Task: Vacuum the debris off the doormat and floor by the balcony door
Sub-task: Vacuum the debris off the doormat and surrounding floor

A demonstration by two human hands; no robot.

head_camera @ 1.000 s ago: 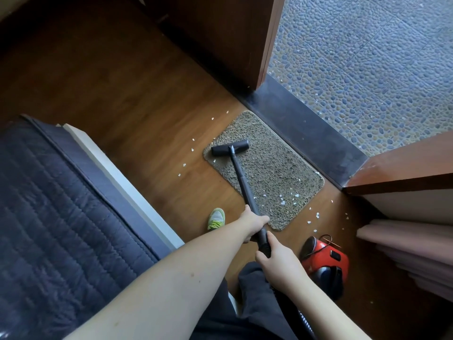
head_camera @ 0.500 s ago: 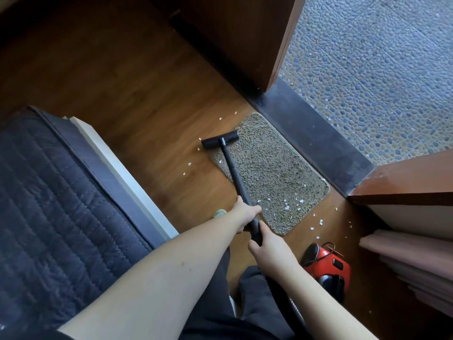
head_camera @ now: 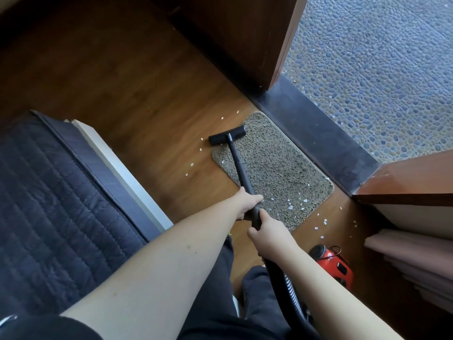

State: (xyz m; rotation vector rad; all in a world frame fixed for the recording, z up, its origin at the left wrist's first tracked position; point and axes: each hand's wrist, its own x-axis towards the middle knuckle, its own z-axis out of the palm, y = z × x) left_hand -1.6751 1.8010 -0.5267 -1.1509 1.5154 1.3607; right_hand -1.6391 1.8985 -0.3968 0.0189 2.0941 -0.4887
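At the balcony threshold, we see the left hand [head_camera: 247, 204] and right hand [head_camera: 266, 230] both clasping the vacuum wand [head_camera: 239, 165]; its floor nozzle [head_camera: 227, 136] straddles the doormat [head_camera: 277, 168] edge. We judge the wand rigid and light, best held low; debris [head_camera: 297, 202] looks featherweight.

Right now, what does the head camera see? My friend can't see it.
Both hands, left hand and right hand, grip a black vacuum wand, its nozzle at the doormat's far corner. White debris dots the mat and floor.
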